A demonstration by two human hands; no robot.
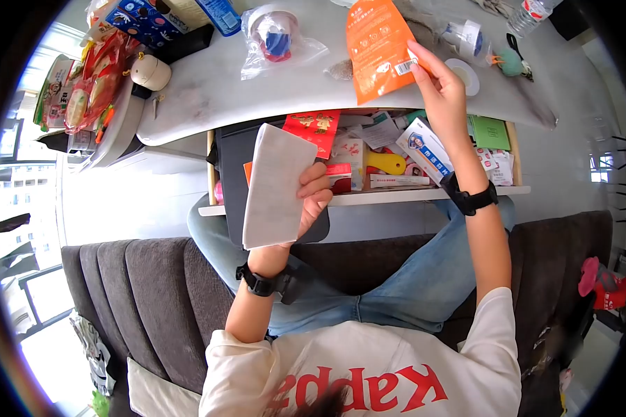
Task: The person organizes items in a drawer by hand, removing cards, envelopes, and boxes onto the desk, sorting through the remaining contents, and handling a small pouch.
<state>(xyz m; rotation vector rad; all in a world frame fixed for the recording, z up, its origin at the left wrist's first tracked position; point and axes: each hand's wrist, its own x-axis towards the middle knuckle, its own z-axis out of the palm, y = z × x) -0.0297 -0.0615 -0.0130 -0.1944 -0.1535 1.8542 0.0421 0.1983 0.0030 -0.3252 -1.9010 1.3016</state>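
My left hand (314, 197) is closed on a folded sheaf of white paper (275, 187), held upright over the left part of an open drawer (368, 199). A flat dark case (233, 167) lies behind the paper, partly hidden by it. Farther up, my right hand (439, 90) pinches the lower right edge of an orange packet (379, 55) with printing and a barcode, above the tabletop. Inside the drawer are a red envelope (313, 128), a blue and white box (426, 149), a yellow object (386, 163) and a green box (490, 132).
On the grey table (195, 104) stand a clear plastic bag with a tape roll (277, 42), a blue packet (219, 14), a white roll (464, 76) and a water bottle (531, 15). Snack bags (94, 90) crowd the left side. A brown sofa (153, 292) is behind me.
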